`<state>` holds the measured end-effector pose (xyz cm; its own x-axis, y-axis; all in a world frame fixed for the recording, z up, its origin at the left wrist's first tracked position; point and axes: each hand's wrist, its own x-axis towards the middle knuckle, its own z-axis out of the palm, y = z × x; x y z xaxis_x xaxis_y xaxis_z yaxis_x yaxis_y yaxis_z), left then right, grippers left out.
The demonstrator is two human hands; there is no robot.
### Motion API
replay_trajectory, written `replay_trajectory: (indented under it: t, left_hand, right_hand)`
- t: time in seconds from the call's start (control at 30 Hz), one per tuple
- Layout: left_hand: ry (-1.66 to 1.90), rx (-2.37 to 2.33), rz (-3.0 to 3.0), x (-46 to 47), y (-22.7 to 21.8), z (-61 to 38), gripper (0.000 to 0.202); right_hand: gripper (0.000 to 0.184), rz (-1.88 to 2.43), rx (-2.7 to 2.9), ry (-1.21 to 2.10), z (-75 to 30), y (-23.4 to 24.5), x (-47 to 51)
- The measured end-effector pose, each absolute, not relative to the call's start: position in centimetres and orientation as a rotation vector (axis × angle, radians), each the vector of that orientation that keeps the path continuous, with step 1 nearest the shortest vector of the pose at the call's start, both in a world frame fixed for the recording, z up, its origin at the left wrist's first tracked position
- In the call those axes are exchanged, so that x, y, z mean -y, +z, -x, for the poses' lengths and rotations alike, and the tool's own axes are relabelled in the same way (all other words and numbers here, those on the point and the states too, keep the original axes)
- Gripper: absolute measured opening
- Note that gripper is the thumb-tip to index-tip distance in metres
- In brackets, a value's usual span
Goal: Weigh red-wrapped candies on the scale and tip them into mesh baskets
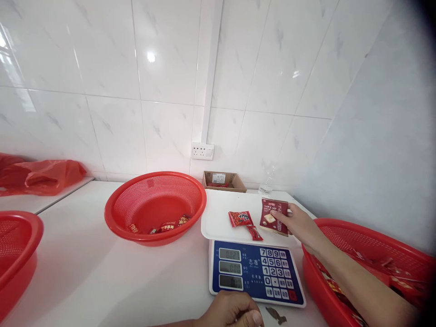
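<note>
My right hand [289, 219] grips a dark red snack packet [268, 213] by its right side, thumb on the front, over the white pan [218, 223] of a digital scale [250, 268]. Two smaller red snack packets lie on the pan to its left: a larger one [240, 219] and a small one [255, 233]. Below the scale's front edge, my left hand [235, 311] rests with curled fingers; nothing shows in it. The scale's top display seems to read 0.027.
Left of the scale stands a red basket [117, 206] with several packets. Another red basket [309, 272] with packets is at the right, and part of a third [20, 254] at the left. A cardboard box [235, 181] and clear plastic container [266, 187] stand near the wall. Red bags [51, 175] lie back left.
</note>
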<state>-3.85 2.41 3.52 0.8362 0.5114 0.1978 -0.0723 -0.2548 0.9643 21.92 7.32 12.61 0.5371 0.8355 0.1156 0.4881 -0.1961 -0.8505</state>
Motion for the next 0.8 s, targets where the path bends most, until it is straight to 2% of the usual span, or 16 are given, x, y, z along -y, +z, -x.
replay_trajectory:
  t: [0.2, 0.33, 0.43, 0.53, 0.67, 0.8]
  left_hand:
    - [0.583, -0.335, -1.778, -2.4, 3.4, 3.9, 0.07]
    - [0.572, -0.35, -1.758, -2.3, 3.5, 3.9, 0.07]
    - [0.578, -0.338, -1.758, -2.3, 3.6, 3.9, 0.071]
    - [0.593, -0.333, -1.795, -2.3, 3.7, 4.0, 0.07]
    - [0.578, -0.349, -1.813, -2.2, 3.8, 4.0, 0.071]
    - [0.606, -0.326, -1.834, -2.2, 3.4, 3.9, 0.07]
  right_hand:
    - [0.055, 1.912, 1.17, 0.627, -22.3, 12.5, -7.4]
    - [0.066, 1.939, 1.241, 0.467, -21.9, 12.4, -7.7]
    - [0.054, 2.004, 1.357, 0.327, -21.1, 12.5, -7.6]
    - [0.04, 2.0, 1.476, 0.339, -20.0, 12.5, -7.2]
    - [0.038, 1.858, 1.598, 0.41, -19.5, 12.3, -7.1]
    - [0.037, 1.963, 1.727, 0.066, -21.3, 11.7, -7.9]
